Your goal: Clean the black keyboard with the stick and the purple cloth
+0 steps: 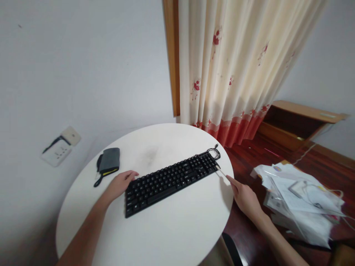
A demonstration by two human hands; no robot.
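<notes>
2 bare hands are attending to 1 black keyboard (172, 181), which is lying slantwise across the round white table (177, 236), its right end reaching farther away than its left. The left hand (119, 184) is resting at the keyboard's far left corner, half curled, with its fingertips touching the edge — whether it is truly gripping, I cannot tell. The right hand (246, 199) is hanging at the table's right rim, mostly past it, with its fingers closing around the near end of 1 thin pale stick (222, 172). That stick is pointing leftward and away, its tip meeting the keyboard's right end near the near corner; which key it is touching is too small to tell. A black cable (215, 152) is lying coiled just beyond that same end, its plug pointing away. Beyond the left hand, near the table's left rim, a grey pouch (110, 160) is sitting with a yellow edge showing and a dark strap trailing toward the near side. A faint grey smudge (151, 157) is marking the tabletop between pouch and cable. On the wall at the left, 2 plates (61, 145) are sitting side by side. Behind the table a cream curtain (222, 66) is hanging — red flowers, red hem — and papers (296, 195) are lying in a heap at the right, well apart from the keyboard.
</notes>
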